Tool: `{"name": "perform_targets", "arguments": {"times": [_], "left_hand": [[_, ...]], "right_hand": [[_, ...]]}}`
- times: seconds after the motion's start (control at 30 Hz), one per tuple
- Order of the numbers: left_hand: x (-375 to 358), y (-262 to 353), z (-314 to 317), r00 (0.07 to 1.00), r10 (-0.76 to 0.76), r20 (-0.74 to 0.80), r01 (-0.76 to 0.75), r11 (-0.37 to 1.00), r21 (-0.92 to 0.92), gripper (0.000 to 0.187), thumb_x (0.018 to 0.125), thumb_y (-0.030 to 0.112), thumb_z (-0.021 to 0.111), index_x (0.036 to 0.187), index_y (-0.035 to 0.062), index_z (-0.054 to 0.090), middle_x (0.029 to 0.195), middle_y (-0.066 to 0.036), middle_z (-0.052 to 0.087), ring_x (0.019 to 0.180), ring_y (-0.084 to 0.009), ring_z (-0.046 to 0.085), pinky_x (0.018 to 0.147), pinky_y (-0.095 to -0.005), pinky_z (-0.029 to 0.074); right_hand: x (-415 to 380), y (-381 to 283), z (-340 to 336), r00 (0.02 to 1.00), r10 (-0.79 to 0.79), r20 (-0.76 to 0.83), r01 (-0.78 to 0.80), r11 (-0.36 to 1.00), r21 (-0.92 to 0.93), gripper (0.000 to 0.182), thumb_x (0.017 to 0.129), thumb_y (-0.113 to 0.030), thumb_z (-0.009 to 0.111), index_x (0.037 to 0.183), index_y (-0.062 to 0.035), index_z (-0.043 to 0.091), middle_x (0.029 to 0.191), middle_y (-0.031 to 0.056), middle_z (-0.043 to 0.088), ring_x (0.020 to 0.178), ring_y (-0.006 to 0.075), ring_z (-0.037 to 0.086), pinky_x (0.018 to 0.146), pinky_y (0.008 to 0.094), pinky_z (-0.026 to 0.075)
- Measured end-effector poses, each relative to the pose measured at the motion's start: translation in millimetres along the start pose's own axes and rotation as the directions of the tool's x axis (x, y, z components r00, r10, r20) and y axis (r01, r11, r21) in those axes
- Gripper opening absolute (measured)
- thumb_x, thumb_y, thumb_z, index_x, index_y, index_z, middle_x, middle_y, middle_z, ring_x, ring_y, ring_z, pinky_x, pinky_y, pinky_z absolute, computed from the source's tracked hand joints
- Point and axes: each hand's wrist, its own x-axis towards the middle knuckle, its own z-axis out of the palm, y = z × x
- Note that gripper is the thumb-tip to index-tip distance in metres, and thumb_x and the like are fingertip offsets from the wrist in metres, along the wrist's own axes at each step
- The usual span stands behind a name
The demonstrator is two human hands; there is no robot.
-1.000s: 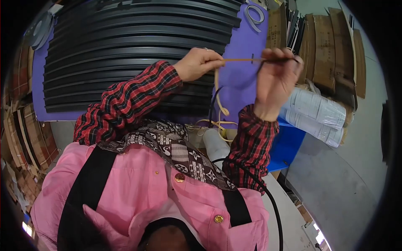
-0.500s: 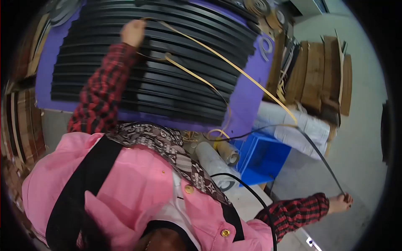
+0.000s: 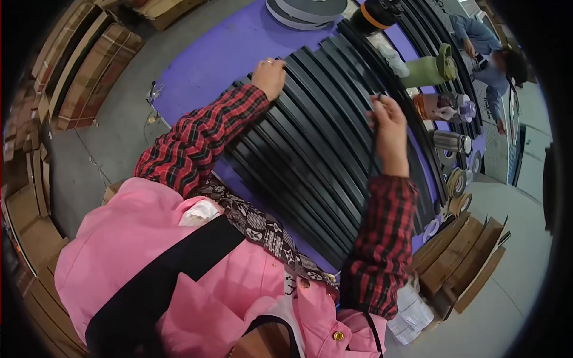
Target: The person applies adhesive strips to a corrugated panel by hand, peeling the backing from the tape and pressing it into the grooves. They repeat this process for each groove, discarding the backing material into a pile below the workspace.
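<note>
Long black ribbed strips [image 3: 310,137] lie side by side across the purple tabletop [image 3: 203,53]. My left hand [image 3: 270,79] rests at their upper left ends, fingers curled down onto them; what is under the fingertips is hidden. Above the right part of the strips is my right hand [image 3: 391,128], its fingers pinched together. A thin dark strip [image 3: 373,156] shows at those fingers and runs down beside the wrist.
Grey tape rolls [image 3: 307,12] sit at the far edge. A green bottle [image 3: 425,71], a clear bottle [image 3: 444,107] and a metal cup [image 3: 452,142] stand on the right. Another person [image 3: 483,48] is beyond them. Cardboard [image 3: 98,77] leans at the left.
The view has swung to the right side and far edge of the table. My right hand has come from far out right to above the black strips. The pale tape strip is no longer visible.
</note>
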Motion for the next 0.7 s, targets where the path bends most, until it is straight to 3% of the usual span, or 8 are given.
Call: {"name": "perform_targets", "arguments": {"times": [0.07, 0.13, 0.2, 0.43, 0.6, 0.7], "left_hand": [[17, -32, 6, 0.998, -0.065, 0.023, 0.065, 0.998, -0.01, 0.016, 0.072, 0.015, 0.048, 0.08, 0.0058, 0.058, 0.079, -0.012, 0.055, 0.081, -0.028, 0.05, 0.073, -0.0356, 0.04], [23, -51, 14, 0.989, -0.134, 0.063, 0.136, 0.99, -0.025, 0.016, 0.072, 0.016, 0.05, 0.081, 0.0061, 0.059, 0.079, -0.012, 0.055, 0.082, -0.0272, 0.05, 0.073, -0.0356, 0.04], [21, -54, 13, 0.984, -0.099, 0.147, 0.128, 0.972, -0.199, 0.017, 0.071, 0.018, 0.054, 0.082, 0.0055, 0.059, 0.076, -0.01, 0.055, 0.076, -0.0257, 0.051, 0.066, -0.0337, 0.04], [17, -48, 11, 0.973, -0.172, 0.155, 0.205, 0.953, -0.225, 0.014, 0.069, 0.019, 0.053, 0.077, 0.0088, 0.06, 0.075, -0.006, 0.056, 0.076, -0.0236, 0.051, 0.068, -0.0329, 0.04], [18, -44, 9, 0.976, -0.181, 0.119, 0.205, 0.952, -0.228, 0.013, 0.07, 0.021, 0.053, 0.073, 0.0098, 0.06, 0.072, -0.005, 0.055, 0.074, -0.0226, 0.05, 0.066, -0.0337, 0.04], [20, -41, 8, 0.961, -0.21, 0.177, 0.24, 0.956, -0.169, 0.016, 0.071, 0.025, 0.054, 0.072, 0.0104, 0.06, 0.071, -0.005, 0.054, 0.071, -0.0229, 0.05, 0.064, -0.034, 0.04]], "right_hand": [[35, 20, 64, 0.991, 0.12, 0.052, -0.113, 0.986, -0.12, 0.019, 0.076, -0.008, 0.051, 0.093, 0.0001, 0.053, 0.075, 0.0033, 0.056, 0.054, 0.0087, 0.05, 0.047, 0.0175, 0.038], [61, 46, 111, 0.983, 0.15, 0.11, -0.138, 0.984, -0.108, 0.026, 0.075, -0.006, 0.052, 0.1, 0.0017, 0.05, 0.071, 0.0041, 0.056, 0.051, 0.0054, 0.045, 0.046, 0.0155, 0.035], [77, 64, 136, 0.986, 0.116, 0.118, -0.087, 0.969, -0.231, 0.031, 0.075, -0.005, 0.052, 0.104, 0.004, 0.048, 0.07, 0.0049, 0.056, 0.052, 0.0063, 0.046, 0.046, 0.0175, 0.037], [103, 85, 158, 0.97, 0.242, -0.033, -0.238, 0.903, -0.358, 0.013, 0.073, -0.009, 0.055, 0.072, 0.0037, 0.056, 0.06, 0.006, 0.056, 0.046, 0.0087, 0.049, 0.043, 0.0198, 0.04], [108, 89, 159, 0.967, 0.255, -0.02, -0.243, 0.893, -0.379, 0.013, 0.072, -0.009, 0.055, 0.07, 0.004, 0.056, 0.059, 0.006, 0.056, 0.045, 0.0087, 0.049, 0.044, 0.02, 0.041], [111, 89, 161, 0.965, 0.26, -0.013, -0.243, 0.879, -0.41, 0.013, 0.072, -0.007, 0.054, 0.072, 0.0051, 0.056, 0.059, 0.0062, 0.056, 0.047, 0.0092, 0.051, 0.044, 0.0203, 0.041]]}}
